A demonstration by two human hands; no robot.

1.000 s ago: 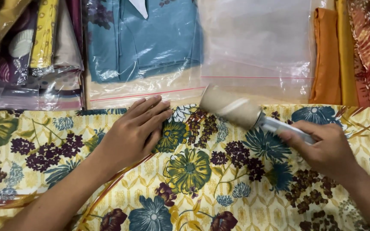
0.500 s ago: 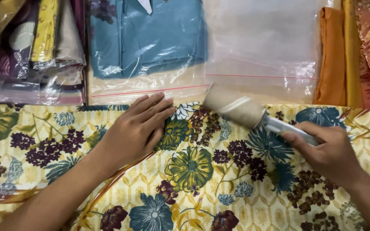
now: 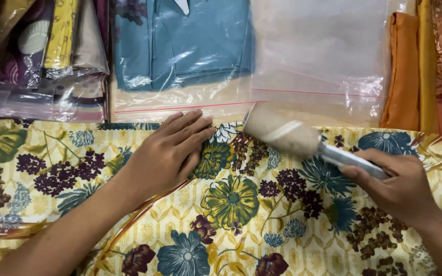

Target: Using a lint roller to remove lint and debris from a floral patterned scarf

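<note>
Currently, you are rolling lint off the fabric [image 3: 231, 204]. Your left hand [image 3: 167, 156] lies spread flat on it; your right hand [image 3: 400, 186] grips the roller [image 3: 282, 134] by its handle near the far edge. Next stroke: likely keep the cloth taut.

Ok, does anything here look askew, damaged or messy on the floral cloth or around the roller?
Nothing stands out. The floral cloth lies flat under the left hand, the right hand holds the lint roller by its handle, and the bagged blue garment sits neatly behind.
</note>
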